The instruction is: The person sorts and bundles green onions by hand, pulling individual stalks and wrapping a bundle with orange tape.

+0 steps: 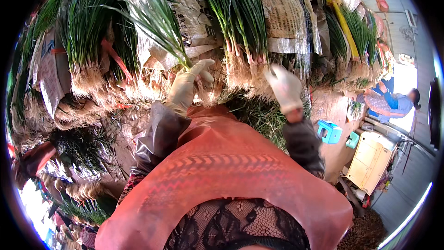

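Note:
My left hand (191,78), in a pale glove, grips a small bunch of green onion-like plants (173,43) near the base. The leaves fan up and to the left; pale roots (204,95) hang below the fingers. My right hand (286,86), gloved and slightly blurred, is beside the roots of a larger loose bunch (239,17). Its thumb and fingers look apart, with nothing visible between them. That bunch lies over printed woven sacks (288,14), its shaggy roots towards me.
Root-on bundles (86,41) line the left, some tied with red strips. Cut leaves (267,118) litter the floor below. A red apron (222,173) covers my front. To the right are a blue stool (329,132), a tan cabinet (371,159) and another person (399,102).

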`<state>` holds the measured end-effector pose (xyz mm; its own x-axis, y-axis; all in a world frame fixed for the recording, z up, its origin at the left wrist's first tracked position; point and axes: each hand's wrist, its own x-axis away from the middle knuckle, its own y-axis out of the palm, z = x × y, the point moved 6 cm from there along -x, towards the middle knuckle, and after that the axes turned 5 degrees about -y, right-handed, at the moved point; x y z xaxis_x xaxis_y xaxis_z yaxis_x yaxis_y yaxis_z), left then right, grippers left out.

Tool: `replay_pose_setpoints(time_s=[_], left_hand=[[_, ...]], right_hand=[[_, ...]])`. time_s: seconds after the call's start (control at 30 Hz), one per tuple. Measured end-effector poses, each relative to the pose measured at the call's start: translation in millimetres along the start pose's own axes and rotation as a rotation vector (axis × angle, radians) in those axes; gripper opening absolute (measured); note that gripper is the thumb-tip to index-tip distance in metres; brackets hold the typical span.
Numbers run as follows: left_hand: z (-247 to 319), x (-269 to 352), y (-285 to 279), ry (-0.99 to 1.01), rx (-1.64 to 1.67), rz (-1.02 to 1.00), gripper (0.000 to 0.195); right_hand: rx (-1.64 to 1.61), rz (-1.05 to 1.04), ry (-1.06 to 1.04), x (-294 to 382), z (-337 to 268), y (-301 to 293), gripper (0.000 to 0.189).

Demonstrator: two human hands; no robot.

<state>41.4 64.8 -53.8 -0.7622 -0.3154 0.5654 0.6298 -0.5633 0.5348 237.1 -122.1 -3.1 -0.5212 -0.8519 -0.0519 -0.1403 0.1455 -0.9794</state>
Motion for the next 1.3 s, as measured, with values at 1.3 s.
replay_pose_setpoints(time_s=[1.3], left_hand=[[7.0, 47.6, 37.3, -0.120, 0.261, -0.017, 0.032]], right_hand=[[-0.603, 0.341, -0.417, -69.8, -140.5, 6.6, 0.021]])
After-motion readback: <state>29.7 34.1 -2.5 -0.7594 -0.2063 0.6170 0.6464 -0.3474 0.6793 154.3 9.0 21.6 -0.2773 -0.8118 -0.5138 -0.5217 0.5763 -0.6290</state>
